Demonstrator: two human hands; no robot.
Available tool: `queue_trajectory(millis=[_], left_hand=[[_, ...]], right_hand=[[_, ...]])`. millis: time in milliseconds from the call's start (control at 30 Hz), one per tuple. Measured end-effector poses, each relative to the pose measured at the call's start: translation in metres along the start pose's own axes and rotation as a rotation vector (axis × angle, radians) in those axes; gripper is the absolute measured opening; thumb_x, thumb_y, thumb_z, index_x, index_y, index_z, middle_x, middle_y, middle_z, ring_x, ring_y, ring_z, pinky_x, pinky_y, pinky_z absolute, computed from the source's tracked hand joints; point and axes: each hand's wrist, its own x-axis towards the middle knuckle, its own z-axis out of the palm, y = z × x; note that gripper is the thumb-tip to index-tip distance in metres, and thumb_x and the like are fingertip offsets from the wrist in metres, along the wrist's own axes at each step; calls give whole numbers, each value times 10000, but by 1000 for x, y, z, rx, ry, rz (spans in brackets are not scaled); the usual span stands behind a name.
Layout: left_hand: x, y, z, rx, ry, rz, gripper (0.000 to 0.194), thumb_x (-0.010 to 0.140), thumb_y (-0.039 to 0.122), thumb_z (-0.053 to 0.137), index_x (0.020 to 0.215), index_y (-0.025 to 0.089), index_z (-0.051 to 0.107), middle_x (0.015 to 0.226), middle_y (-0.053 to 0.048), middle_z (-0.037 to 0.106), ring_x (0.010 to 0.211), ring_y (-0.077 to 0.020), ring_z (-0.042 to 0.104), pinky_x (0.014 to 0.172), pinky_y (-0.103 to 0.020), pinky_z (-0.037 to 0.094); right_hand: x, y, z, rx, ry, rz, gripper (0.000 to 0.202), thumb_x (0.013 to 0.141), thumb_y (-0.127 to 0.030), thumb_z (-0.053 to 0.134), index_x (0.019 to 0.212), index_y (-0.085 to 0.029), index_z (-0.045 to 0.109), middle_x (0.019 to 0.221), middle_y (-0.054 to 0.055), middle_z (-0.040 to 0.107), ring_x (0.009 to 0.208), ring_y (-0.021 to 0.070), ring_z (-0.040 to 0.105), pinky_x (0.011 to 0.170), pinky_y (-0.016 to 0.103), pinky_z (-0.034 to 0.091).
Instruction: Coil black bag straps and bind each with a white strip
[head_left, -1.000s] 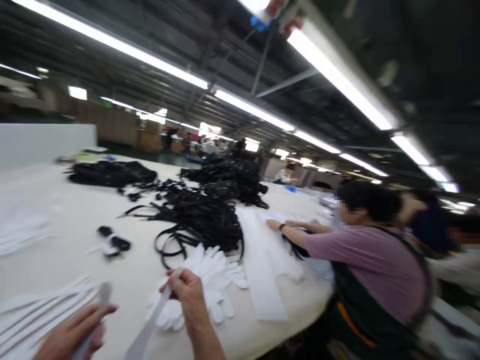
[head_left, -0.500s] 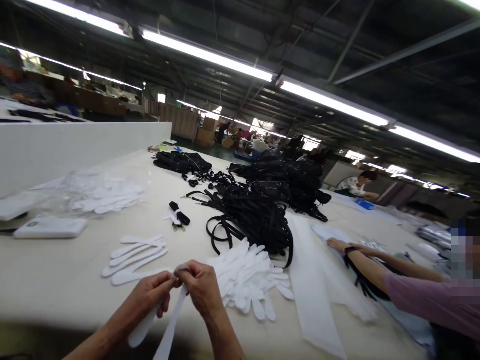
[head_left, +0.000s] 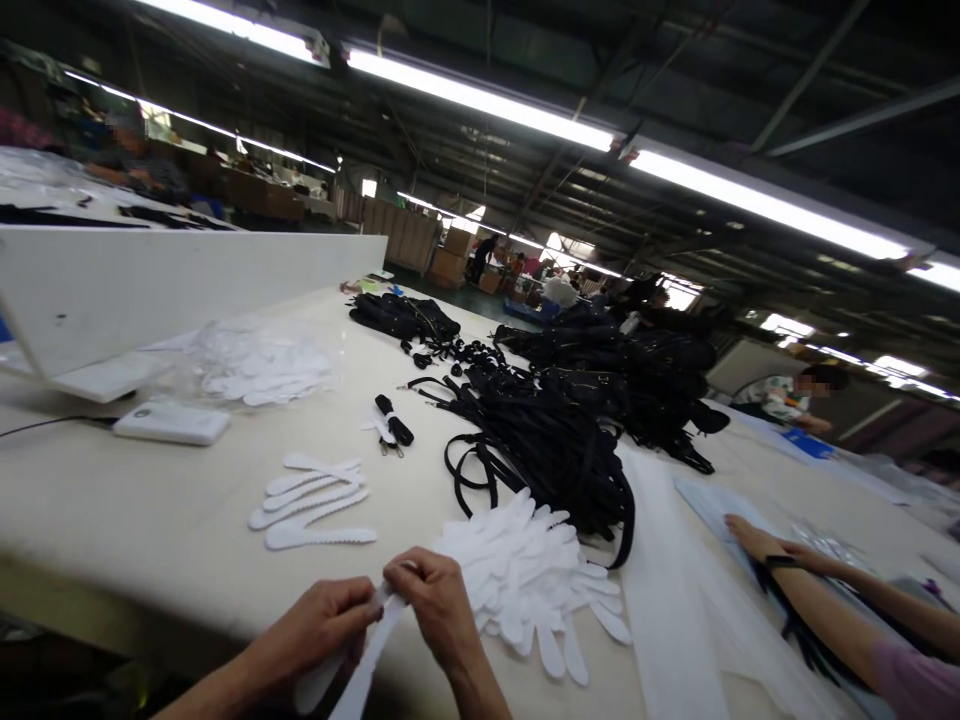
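Observation:
Near the table's front edge, my left hand [head_left: 319, 630] pinches a white strip [head_left: 367, 665] with a rounded end. My right hand [head_left: 435, 600] grips the same white material at its upper end, fingertips close to those of the left. Just right of my right hand lies a heap of white strips [head_left: 525, 575]. Several loose white strips [head_left: 319, 538] lie fanned out on the table beyond my left hand. Behind the heap is a tangle of black straps [head_left: 547, 440], and a bundled black cord [head_left: 394, 420] with metal clips sits to its left.
A white device [head_left: 172, 423] with a cable and a plastic bag of white pieces [head_left: 262, 370] lie at the left, before a white partition [head_left: 225, 280]. Black bags [head_left: 637, 360] are piled behind. White sheets [head_left: 664, 590] and a co-worker's arms [head_left: 810, 590] are at the right.
The view has swung left, so the table's contents appear further right. Both hands still hold the white material close together.

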Motion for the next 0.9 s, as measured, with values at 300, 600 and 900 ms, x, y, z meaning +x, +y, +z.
queue_trajectory(millis=[300,600,900], left_hand=[[3,-18,-46,75,10,-92,255,847,433,556,775,206,645,625,13,709,594,-180,666,596,-250,488],[21,-45,-89,904,482,175,279,902,291,523,1133,294,679,1228,-36,714,1169,-260,618,1006,-394,429],[39,-53,-77,1074,522,301,218,954,237,488,990,256,702,1201,-50,733,1159,-272,627,997,-422,412]], right_hand=[[36,15,-118,-101,323,10,414,736,-541,712,846,-146,766,686,38,685,657,193,594,613,295,453],[47,19,-164,-584,543,-83,471,727,-408,641,1147,-203,696,1295,121,649,1213,310,573,1074,469,388],[28,15,-49,-227,147,-47,245,865,-352,626,1054,-247,740,1092,51,750,1026,242,686,955,366,495]])
